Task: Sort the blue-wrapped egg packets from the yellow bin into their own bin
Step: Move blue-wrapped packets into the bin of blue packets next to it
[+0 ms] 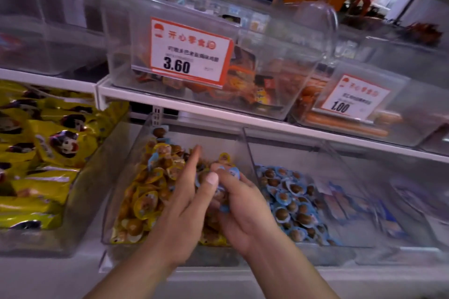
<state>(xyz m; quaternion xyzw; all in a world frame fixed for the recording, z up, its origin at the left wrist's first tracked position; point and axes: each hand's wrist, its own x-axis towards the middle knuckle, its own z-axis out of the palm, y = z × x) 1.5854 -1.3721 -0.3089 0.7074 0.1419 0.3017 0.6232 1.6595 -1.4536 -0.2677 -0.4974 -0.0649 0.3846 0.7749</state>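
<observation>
A clear bin on the lower shelf holds many yellow-wrapped egg packets, with a blue-wrapped one showing near its back left. Above this bin my right hand grips a bunch of blue-wrapped egg packets. My left hand is beside it with straight fingers, its thumb pressing on that bunch. The neighbouring clear bin to the right holds a heap of blue-wrapped egg packets.
Yellow snack bags fill the bin at the left. The upper shelf carries clear bins with price signs 3.60 and 1.00. Flat blue packets lie at the far right.
</observation>
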